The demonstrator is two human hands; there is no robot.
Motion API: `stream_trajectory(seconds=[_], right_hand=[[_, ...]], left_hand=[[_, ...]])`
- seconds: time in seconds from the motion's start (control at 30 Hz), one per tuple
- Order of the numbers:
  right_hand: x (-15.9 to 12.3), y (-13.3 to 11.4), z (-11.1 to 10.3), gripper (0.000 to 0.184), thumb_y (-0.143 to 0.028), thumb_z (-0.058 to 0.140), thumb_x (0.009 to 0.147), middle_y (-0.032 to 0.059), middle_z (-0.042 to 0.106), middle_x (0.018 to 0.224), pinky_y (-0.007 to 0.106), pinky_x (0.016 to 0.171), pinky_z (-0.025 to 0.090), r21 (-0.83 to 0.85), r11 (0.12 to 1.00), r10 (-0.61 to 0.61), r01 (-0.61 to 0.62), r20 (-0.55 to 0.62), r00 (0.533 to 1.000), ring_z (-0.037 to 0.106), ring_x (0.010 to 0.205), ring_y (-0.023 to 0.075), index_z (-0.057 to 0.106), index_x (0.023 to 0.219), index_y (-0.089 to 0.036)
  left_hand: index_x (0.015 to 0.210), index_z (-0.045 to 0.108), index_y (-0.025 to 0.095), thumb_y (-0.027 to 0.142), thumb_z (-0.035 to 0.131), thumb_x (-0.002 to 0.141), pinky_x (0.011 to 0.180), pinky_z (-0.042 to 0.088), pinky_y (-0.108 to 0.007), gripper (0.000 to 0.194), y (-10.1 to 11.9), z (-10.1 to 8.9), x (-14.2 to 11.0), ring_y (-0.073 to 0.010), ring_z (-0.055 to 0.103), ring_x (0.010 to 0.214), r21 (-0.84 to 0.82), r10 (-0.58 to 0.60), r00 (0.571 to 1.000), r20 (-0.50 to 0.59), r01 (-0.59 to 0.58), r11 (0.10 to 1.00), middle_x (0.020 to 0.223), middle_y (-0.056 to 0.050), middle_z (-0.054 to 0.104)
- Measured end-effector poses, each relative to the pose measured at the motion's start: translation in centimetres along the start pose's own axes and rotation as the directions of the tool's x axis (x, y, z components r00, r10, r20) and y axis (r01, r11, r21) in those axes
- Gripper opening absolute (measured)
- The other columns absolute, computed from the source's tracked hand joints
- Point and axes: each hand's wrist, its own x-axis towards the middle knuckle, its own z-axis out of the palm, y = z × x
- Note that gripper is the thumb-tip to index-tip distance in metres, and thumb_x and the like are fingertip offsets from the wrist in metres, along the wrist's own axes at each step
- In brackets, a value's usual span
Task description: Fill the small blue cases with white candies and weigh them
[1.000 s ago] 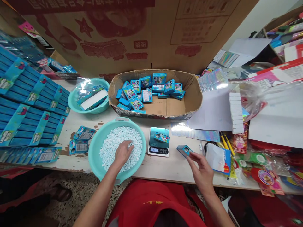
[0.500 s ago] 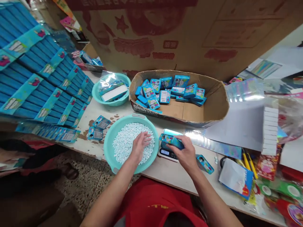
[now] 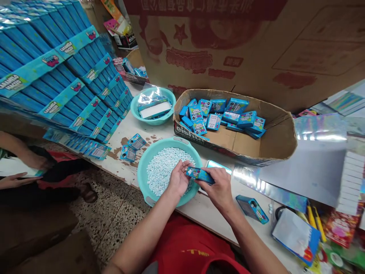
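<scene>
My right hand (image 3: 219,184) is closed around a small blue candy box (image 3: 204,176), tilted with its holed end to the left over the basin's right rim. My left hand (image 3: 179,180), palm up with fingers curled, meets that end; small white candies show between its fingertips and the hole. Beneath it is the turquoise basin (image 3: 143,177), filled with pale candies (image 3: 162,167). A small digital scale (image 3: 219,166) lies behind my right hand, its display hidden. To the right, another blue box (image 3: 252,209) with a round hole lies on the table.
A cut-down carton (image 3: 278,146) holds several blue boxes. Behind it rises a large cardboard box (image 3: 216,45). Stacked blue display packs (image 3: 65,76) stand left, near a smaller turquoise bowl (image 3: 153,121). Another person's hands (image 3: 37,160) hold white card at far left. Yellow-handled tools (image 3: 315,220) lie right.
My right hand has lifted the candy box leftward from over the scale to the basin's rim. My left hand has come up from the candies and turned palm up against the box's end.
</scene>
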Motion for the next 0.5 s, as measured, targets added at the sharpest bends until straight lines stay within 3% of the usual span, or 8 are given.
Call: stream_trajectory(seconds=[0.27, 0.37, 0.4, 0.43, 0.5], right_hand=[[-1.1, 0.5, -0.4, 0.03, -0.044, 0.07, 0.073, 0.003, 0.064, 0.084, 0.035, 0.073, 0.035, 0.035, 0.991, 0.129, -0.128, -0.008, 0.992, 0.052, 0.083, 0.0226, 0.066, 0.094, -0.023], [-2.0, 1.7, -1.2, 0.036, -0.05, 0.07, 0.069, 0.0044, 0.065, 0.087, 0.037, 0.076, 0.04, 0.177, 0.947, 0.281, -0.267, -0.06, 0.958, 0.054, 0.085, 0.0234, 0.066, 0.093, -0.023], [-2.4, 2.3, -1.5, 0.039, -0.05, 0.071, 0.067, 0.0048, 0.065, 0.089, 0.038, 0.078, 0.042, 0.241, 0.911, 0.36, -0.334, -0.07, 0.93, 0.055, 0.086, 0.0235, 0.066, 0.094, -0.022], [-2.8, 3.1, -1.7, 0.042, -0.05, 0.072, 0.065, 0.0051, 0.065, 0.091, 0.038, 0.079, 0.043, 0.311, 0.863, 0.439, -0.399, -0.068, 0.896, 0.056, 0.086, 0.0234, 0.065, 0.095, -0.021], [-3.6, 4.9, -1.8, 0.044, -0.047, 0.073, 0.064, 0.0054, 0.064, 0.093, 0.039, 0.081, 0.045, 0.442, 0.757, 0.551, -0.481, -0.037, 0.833, 0.058, 0.087, 0.023, 0.062, 0.097, -0.02]], left_hand=[[0.08, 0.063, 0.011, 0.025, 0.049, 0.086, 0.061, 0.045, -0.024, 0.02, -0.6, 0.1, 0.1, -0.0147, 0.06, 0.074, 0.041, -0.041, 0.999, -0.031, 0.042, 0.998, 0.082, -0.009, 0.064], [0.079, 0.063, 0.014, 0.031, 0.051, 0.084, 0.074, 0.047, -0.029, 0.021, -0.2, -0.5, 0.2, -0.019, 0.061, 0.083, 0.227, 0.017, 1.0, -0.008, -0.014, 0.974, 0.084, -0.009, 0.063], [0.079, 0.063, 0.015, 0.033, 0.054, 0.081, 0.082, 0.045, -0.033, 0.02, 0.2, -0.9, 0.3, -0.0216, 0.059, 0.091, 0.374, 0.102, 0.995, 0.02, -0.102, 0.922, 0.088, -0.009, 0.064], [0.08, 0.064, 0.016, 0.034, 0.059, 0.077, 0.091, 0.041, -0.036, 0.019, 0.6, -1.4, 0.4, -0.0246, 0.056, 0.102, 0.538, 0.225, 0.973, 0.061, -0.222, 0.813, 0.096, -0.01, 0.063], [0.089, 0.066, 0.019, 0.033, 0.068, 0.068, 0.103, 0.03, -0.039, 0.025, 1.7, -2.4, 0.8, -0.0281, 0.042, 0.121, 0.781, 0.466, 0.864, 0.193, -0.422, 0.46, 0.115, -0.01, 0.058]])
